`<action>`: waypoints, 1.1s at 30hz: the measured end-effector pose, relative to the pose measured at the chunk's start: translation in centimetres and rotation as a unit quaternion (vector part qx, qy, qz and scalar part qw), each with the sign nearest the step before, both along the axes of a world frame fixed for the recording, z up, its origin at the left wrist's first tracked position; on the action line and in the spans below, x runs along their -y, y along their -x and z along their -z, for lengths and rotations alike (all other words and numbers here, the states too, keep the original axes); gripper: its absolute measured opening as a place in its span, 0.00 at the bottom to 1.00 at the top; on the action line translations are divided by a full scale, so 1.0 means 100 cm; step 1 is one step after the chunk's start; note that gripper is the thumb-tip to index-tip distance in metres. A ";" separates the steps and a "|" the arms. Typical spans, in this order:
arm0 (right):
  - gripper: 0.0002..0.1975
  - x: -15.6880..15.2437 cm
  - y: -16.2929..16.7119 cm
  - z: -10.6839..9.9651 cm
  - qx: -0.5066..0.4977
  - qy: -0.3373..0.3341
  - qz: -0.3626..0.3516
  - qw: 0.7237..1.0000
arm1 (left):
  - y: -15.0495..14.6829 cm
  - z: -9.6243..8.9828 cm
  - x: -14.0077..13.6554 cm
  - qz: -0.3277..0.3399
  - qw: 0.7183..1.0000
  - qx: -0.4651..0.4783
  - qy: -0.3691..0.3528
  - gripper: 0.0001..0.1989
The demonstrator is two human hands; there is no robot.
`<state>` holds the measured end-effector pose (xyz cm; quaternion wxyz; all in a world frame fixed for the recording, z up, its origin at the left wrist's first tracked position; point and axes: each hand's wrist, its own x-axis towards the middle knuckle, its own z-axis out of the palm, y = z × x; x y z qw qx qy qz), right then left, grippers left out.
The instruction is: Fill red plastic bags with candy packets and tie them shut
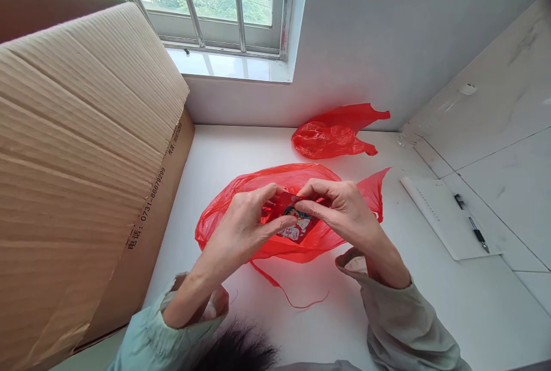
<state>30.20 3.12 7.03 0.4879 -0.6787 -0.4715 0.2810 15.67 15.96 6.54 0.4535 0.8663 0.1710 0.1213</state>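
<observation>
A small red packet (pixel 297 230) with a printed cartoon figure and white lettering is held between my two hands. My left hand (pixel 253 216) pinches its left side, thumb across the front. On the upper right edge, my right hand (pixel 333 204) grips it with thumb and fingers. Both hands are over a spread red plastic bag (pixel 228 198), which lies on the white table under them. What the bag holds is mostly hidden by my hands and the packet. A thin red strip (pixel 297 305) trails from the bag toward me.
A second red plastic bag (pixel 331 135), crumpled, lies near the wall. On the left stands a large cardboard box (pixel 86 141). To the right, a white notepad (pixel 434 216) has a black pen (pixel 477 233) on it. A barred window (pixel 215 3) is behind the table (pixel 344 325).
</observation>
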 end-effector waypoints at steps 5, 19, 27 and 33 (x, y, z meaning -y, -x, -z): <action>0.05 0.000 -0.001 0.000 -0.035 -0.004 0.019 0.999 | -0.001 0.003 0.000 0.012 1.000 0.008 -0.002 0.15; 0.13 0.002 -0.009 0.000 0.000 0.069 0.004 0.998 | 0.005 -0.001 -0.004 0.009 0.999 -0.047 -0.013 0.15; 0.07 0.002 -0.008 -0.002 -0.002 0.069 -0.013 0.998 | 0.005 0.000 -0.003 0.020 0.998 -0.051 -0.009 0.16; 0.08 0.002 -0.009 0.000 -0.031 0.074 -0.019 0.997 | 0.005 -0.002 -0.007 -0.001 0.999 -0.040 -0.024 0.21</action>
